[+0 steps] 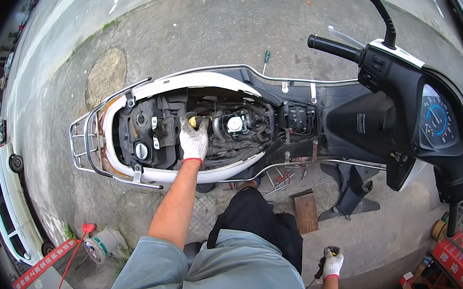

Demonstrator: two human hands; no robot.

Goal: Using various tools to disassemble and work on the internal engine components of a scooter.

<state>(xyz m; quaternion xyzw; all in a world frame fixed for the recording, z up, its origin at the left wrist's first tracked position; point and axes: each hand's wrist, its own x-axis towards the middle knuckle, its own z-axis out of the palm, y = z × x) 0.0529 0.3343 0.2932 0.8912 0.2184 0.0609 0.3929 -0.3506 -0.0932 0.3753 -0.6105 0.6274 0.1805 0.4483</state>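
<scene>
Right grip (pixel 333 263) clamped on a dark-handled tool (pixel 321 263)

Seen from the head, the white-gloved right grip held the tool low on the right, well apart from the white scooter (pixel 193 80); a thin shaft seemed to slant down from the handle. The left grip (pixel 192 141) curled over the scooter's open underseat bay (pixel 200 95), a yellow bit (pixel 192 121) showing at its fingertips, near a pale round engine part (pixel 236 124); whether it was clamped on anything could not be told. The tool looked light and stiff, best taken round the handle, though knit cloth might have slipped on grease. The yellow bit was too covered to judge for weight or softness
</scene>
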